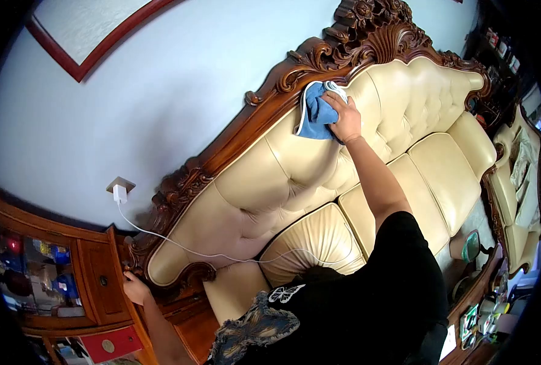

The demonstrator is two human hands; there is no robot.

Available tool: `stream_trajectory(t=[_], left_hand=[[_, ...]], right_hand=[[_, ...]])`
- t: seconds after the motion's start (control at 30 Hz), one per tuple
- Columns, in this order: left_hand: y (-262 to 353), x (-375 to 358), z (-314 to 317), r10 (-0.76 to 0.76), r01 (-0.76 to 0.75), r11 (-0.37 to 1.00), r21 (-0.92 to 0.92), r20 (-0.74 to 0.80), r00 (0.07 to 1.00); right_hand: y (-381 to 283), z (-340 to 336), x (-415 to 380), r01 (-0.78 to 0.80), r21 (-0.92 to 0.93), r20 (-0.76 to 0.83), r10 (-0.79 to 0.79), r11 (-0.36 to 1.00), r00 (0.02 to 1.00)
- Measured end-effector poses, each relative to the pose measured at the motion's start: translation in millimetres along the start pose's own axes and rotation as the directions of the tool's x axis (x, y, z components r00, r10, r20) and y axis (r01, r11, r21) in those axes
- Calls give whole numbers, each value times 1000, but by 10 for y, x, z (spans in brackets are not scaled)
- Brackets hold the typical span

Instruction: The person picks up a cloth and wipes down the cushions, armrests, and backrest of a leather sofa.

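My right hand (346,119) is closed on a blue cloth (316,112) with white edging. It presses the cloth against the top of the cream tufted sofa back (240,176), just below the carved wooden frame (270,100). At the lower left, my left hand (136,289) grips the edge of a brown wooden cabinet (103,280), beside the sofa's carved end. Its fingertips are partly hidden.
A white charging cable (188,248) runs from a plug (119,193) in the wall across the sofa. A red-framed picture (82,67) hangs above. To the right are another sofa (510,188), a bin (465,246) and a cluttered table (483,310).
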State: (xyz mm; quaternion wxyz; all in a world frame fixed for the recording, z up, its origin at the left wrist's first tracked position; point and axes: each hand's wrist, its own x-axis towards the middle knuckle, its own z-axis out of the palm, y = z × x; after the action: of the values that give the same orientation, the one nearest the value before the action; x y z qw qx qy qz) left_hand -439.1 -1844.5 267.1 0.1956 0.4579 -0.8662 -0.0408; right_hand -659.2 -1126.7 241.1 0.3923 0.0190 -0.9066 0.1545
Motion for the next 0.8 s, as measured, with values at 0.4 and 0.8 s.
stream_trajectory(t=[0.4,0.8], left_hand=[[-179,128,168,34,-35,999,-9,-96,995],[-117,105,119,-58,58,998,-4,-39,998]], right_hand=[[1053,-196,318,-341,-270,-91,329,901,940],[759,182,758,-705,123,-256,709,698,657]])
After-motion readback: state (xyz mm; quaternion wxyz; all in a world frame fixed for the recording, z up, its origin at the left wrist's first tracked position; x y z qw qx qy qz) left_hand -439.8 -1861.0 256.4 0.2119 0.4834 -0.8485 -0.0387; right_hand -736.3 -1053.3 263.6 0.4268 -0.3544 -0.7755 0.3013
